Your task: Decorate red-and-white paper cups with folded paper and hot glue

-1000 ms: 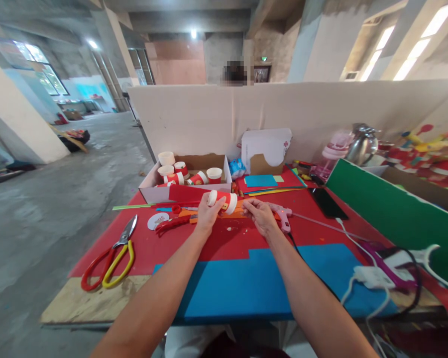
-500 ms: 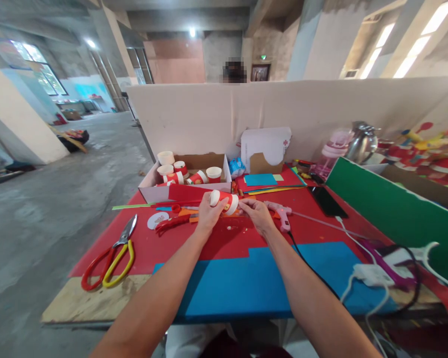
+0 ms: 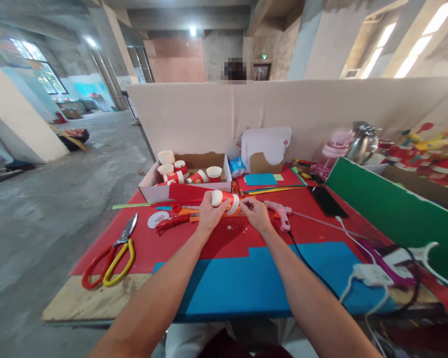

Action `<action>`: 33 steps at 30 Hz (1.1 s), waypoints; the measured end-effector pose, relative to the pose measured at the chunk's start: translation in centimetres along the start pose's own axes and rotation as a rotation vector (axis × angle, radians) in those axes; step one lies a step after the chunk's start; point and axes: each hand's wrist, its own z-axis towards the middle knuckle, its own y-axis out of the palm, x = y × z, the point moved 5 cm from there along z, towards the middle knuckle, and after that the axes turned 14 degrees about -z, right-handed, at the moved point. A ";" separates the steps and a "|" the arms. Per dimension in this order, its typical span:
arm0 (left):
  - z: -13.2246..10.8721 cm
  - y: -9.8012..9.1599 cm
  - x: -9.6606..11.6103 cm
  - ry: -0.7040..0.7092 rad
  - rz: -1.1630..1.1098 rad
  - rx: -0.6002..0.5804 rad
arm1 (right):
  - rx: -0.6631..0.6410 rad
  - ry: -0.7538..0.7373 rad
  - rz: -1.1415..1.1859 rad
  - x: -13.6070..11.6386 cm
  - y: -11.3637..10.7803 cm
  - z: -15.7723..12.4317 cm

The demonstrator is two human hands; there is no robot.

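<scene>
A paper cup (image 3: 232, 201), white with a red band, lies tilted on its side in the air above the table. My left hand (image 3: 210, 215) is closed around it, thumb along the near side. At the cup's right end, my right hand (image 3: 258, 214) has its thumb and fingertips pinched together close to the rim. Whatever is in that pinch is too small to make out. Just right of my right hand lies a pink glue gun (image 3: 283, 218) with a black cord. Red-handled pliers (image 3: 171, 223) rest left of my left hand.
Behind my hands stands a cardboard box (image 3: 149, 195) of several similar cups. Large scissors (image 3: 124, 246) with red and yellow handles lie at left. A phone (image 3: 326, 201), a power strip (image 3: 373, 274), and a green-sided box (image 3: 392, 214) are at right. Blue sheet (image 3: 224, 283) covers the front edge.
My left hand and the cup have shifted very slightly to the right. My right hand keeps its pinch near the cup's rim. Nothing else has visibly moved.
</scene>
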 end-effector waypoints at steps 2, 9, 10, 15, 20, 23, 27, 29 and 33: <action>0.0 0.2 -0.6 -0.096 -0.142 0.000 | 0.000 0.046 0.070 0.3 0.0 0.0; -0.2 1.0 -1.9 -0.549 -0.721 -0.015 | 0.010 0.145 0.303 0.1 0.1 -0.3; -0.3 1.0 -2.0 -0.624 -0.763 -0.009 | -0.002 0.124 0.321 -0.2 0.2 -0.3; -0.6 1.0 -1.7 -0.769 -0.927 0.026 | -0.101 -0.045 0.197 -2.1 0.2 -1.0; -0.5 0.9 -1.7 -0.771 -0.926 0.016 | -0.155 -0.096 0.081 -2.3 0.1 -1.0; -0.6 1.1 -1.9 -0.785 -0.906 0.019 | -0.084 -0.067 0.060 -1.6 0.0 -0.5; -0.9 1.6 -2.1 -0.812 -0.842 -0.027 | -0.085 -0.120 -0.038 -1.3 0.4 -0.3; -1.1 1.9 -2.0 -0.807 -0.808 -0.055 | -0.063 -0.184 -0.148 -1.6 0.3 -0.4; -1.3 2.1 -1.9 -0.752 -0.760 -0.106 | 0.031 -0.283 -0.425 -2.4 -0.1 -1.1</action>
